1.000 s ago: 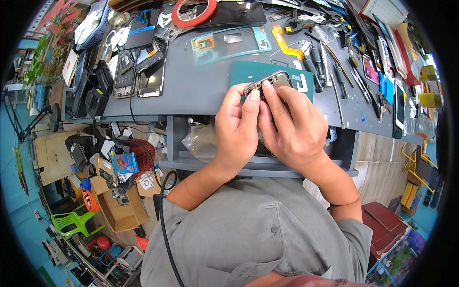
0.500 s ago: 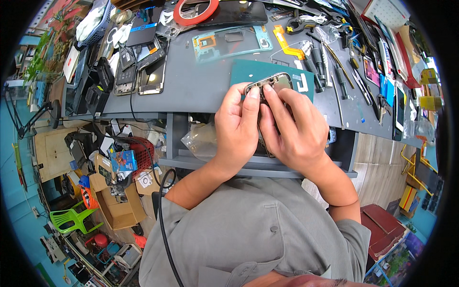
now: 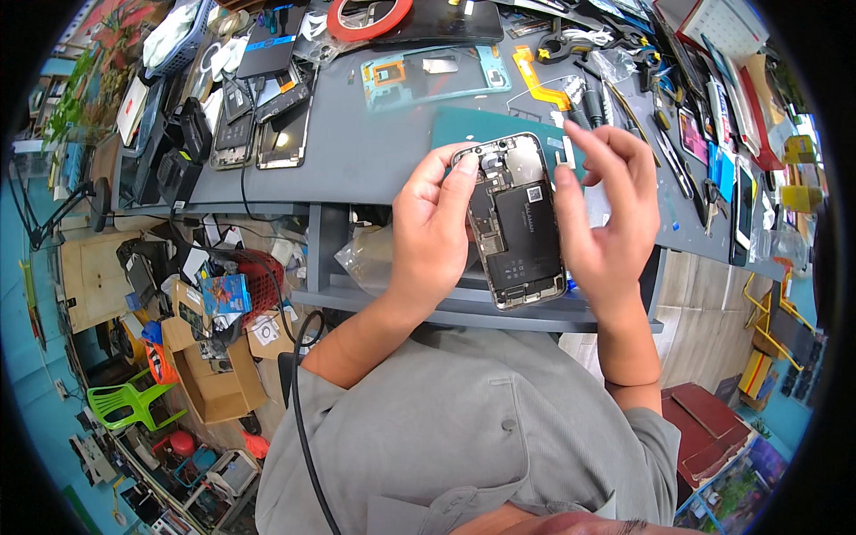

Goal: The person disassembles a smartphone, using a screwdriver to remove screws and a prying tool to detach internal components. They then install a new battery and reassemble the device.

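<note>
An opened smartphone (image 3: 524,227) shows its insides, with a black battery filling much of the frame and small boards and connectors along its left and top. My left hand (image 3: 432,223) grips its upper left edge, the thumb lying over the rim near the top corner. Just right of the phone, my right hand (image 3: 613,209) is lifted, its fingers apart and bent, apparently holding nothing. Beneath and beyond the phone lies a green mat (image 3: 455,125) on the grey desk.
A pale blue phone frame (image 3: 401,96), an orange flex cable (image 3: 538,87) and a red tape roll (image 3: 366,18) lie farther back. Opened phones (image 3: 283,143) rest at left; tweezers (image 3: 675,165) and screwdrivers at right. An open drawer (image 3: 325,267) juts below the desk edge.
My right hand has come off the phone and moved right, its fingers spreading. The phone has tilted, so its inside and battery now face up in view. My left hand keeps its hold.
</note>
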`<state>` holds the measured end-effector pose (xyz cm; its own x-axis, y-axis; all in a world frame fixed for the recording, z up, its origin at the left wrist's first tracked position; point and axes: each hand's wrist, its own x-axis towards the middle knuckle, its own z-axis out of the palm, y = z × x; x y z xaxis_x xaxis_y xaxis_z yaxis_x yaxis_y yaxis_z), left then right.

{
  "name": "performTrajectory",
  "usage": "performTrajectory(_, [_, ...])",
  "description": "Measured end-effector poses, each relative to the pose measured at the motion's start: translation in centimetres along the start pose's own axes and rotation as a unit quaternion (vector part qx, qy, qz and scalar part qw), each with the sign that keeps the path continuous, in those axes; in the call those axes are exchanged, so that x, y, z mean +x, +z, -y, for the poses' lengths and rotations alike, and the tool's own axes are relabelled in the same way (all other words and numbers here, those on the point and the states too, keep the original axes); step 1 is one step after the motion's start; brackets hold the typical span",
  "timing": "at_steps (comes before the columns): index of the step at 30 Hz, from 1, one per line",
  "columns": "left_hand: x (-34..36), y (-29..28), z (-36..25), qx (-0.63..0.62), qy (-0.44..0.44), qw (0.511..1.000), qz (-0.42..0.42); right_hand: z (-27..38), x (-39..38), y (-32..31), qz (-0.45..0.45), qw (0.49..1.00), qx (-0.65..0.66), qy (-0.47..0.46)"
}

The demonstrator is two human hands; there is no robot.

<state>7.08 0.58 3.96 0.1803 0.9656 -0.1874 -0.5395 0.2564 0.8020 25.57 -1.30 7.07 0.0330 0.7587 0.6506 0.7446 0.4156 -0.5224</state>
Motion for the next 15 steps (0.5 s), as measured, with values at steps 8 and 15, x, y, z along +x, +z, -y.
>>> performTrajectory(8, [0.0, -0.2, -1.7, 0.028, -0.092, 0.994, 0.058, 0.1, 0.0, -0.9, 0.135, 0.842, 0.379, 0.358])
performTrajectory(15, [-0.4, -0.9, -1.9, 0.064, -0.076, 0.990, 0.103, -0.4, 0.2, -0.8, 0.147, 0.821, 0.405, 0.374])
